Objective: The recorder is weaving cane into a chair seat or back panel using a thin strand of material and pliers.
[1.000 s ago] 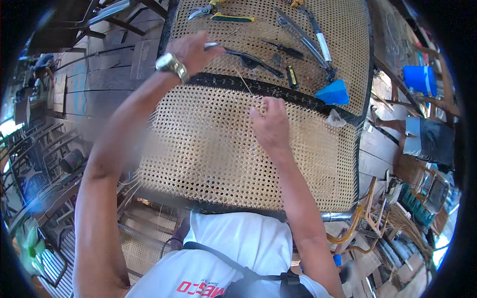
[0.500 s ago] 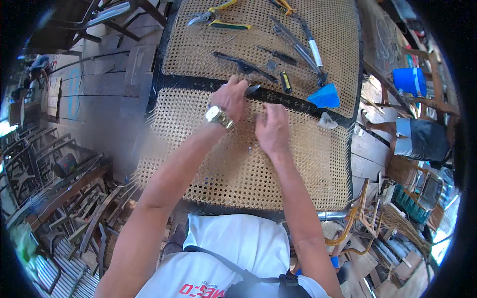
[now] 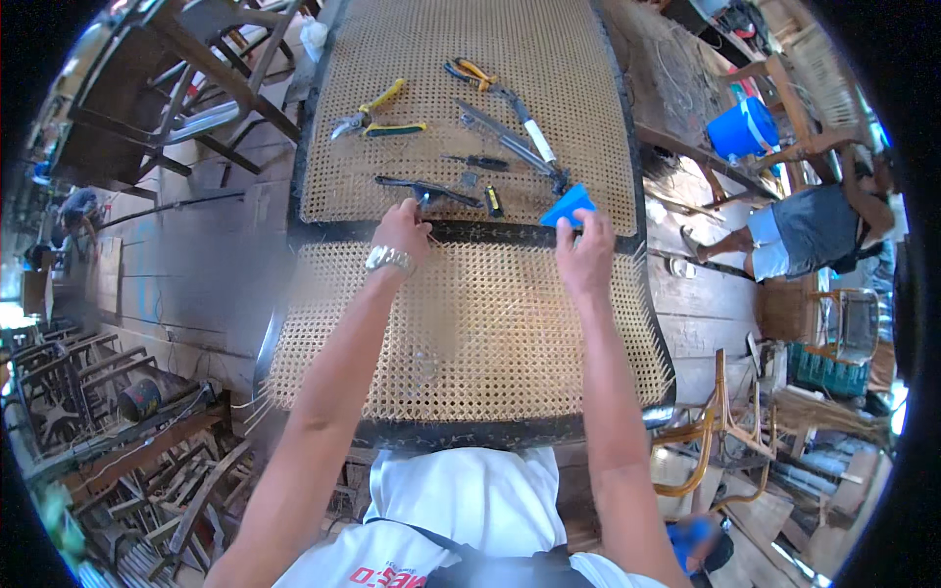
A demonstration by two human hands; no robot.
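Observation:
My right hand (image 3: 587,253) is at a flat blue wedge-shaped piece (image 3: 569,205), its fingertips closed on the near edge. My left hand (image 3: 401,233), with a metal watch at the wrist, is closed around a small tool with a short shiny blade (image 3: 423,198); its handle is hidden in the fingers. Under both hands lies a woven cane panel (image 3: 490,333) in a black frame (image 3: 510,233). Just beyond the left hand rests a dark long-handled tool (image 3: 431,189), and near it a small black-and-yellow tool (image 3: 493,202).
On the far cane panel (image 3: 392,59) lie yellow-and-green pruning shears (image 3: 368,118), long-handled pliers (image 3: 529,127) and a thin dark tool (image 3: 477,161). Loose cane ends stick out at the sides. A blue bucket (image 3: 743,129) and another person (image 3: 809,230) are at the right; chair frames (image 3: 88,363) crowd the left.
My right hand has moved right from the panel's upper middle to the blue piece. My left hand, still holding the bladed tool, has shifted away from it to the left. The view has shifted.

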